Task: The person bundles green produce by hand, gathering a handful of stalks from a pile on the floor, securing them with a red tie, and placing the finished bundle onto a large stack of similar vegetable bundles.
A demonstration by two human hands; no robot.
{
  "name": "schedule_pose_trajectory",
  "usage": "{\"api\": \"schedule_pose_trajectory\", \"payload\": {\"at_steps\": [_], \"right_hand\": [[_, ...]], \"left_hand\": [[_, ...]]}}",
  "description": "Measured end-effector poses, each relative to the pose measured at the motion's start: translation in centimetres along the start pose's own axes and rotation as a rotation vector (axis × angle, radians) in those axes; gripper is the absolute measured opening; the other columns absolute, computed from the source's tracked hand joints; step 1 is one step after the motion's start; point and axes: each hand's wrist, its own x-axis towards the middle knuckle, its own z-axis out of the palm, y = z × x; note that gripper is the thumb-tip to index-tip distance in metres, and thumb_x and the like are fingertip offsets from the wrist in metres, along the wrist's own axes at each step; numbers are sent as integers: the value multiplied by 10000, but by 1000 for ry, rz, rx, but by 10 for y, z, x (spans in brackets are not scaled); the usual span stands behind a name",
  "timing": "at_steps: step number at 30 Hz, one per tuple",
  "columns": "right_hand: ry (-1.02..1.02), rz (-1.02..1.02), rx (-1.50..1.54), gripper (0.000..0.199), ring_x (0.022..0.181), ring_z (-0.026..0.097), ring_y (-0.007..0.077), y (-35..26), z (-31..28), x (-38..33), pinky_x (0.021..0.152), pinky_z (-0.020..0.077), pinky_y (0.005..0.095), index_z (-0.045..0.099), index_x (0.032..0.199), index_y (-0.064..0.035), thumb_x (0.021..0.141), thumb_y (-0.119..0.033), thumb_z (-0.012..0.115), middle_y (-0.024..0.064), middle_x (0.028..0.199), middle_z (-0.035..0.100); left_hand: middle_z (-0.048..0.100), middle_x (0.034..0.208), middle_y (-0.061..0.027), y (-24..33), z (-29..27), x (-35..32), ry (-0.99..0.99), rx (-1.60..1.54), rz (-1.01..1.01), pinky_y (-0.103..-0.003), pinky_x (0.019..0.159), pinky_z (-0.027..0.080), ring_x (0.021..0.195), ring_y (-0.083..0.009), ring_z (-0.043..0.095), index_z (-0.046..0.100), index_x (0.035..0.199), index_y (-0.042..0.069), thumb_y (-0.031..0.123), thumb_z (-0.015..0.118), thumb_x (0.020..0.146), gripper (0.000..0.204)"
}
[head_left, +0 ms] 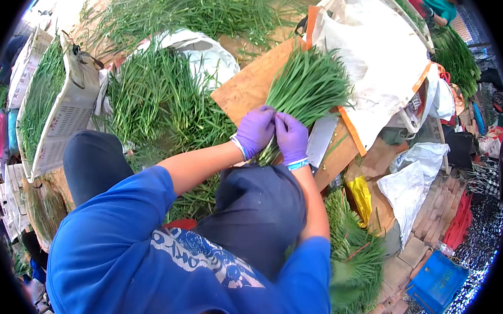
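A thick bunch of garlic chives point(310, 86) lies on a wooden board point(249, 87), its leaves fanning away from me and its stems pointing at my lap. My left hand point(254, 130), in a purple glove, is closed around the stems from the left. On the right side of the stems, my right hand point(291, 139), gloved the same way, has its fingers pinched together. The fingertips of both hands meet over the bunch; anything thin between them is too small to make out. Beside my right hand lies a flat grey metal blade point(322, 139).
Loose chives point(153, 96) spill from a white sack point(203, 51) at left, near a white crate point(68, 110) of greens. A white sheet with orange edging point(374, 55) covers the far right. More bunches point(353, 262) and a blue crate point(437, 283) sit at lower right. Another person point(437, 9) is far right.
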Motion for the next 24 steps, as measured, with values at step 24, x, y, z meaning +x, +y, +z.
{"api": "schedule_pose_trajectory", "payload": {"at_steps": [24], "right_hand": [[-177, -182, -753, 165, 598, 581, 313, -22, 19, 20, 545, 466, 396, 556, 693, -49, 762, -159, 455, 159, 632, 569]], "left_hand": [[617, 843, -86, -42, -15, 9, -92, -1428, -722, -233, 744, 445, 763, -134, 574, 604, 872, -34, 89, 485, 797, 187]]}}
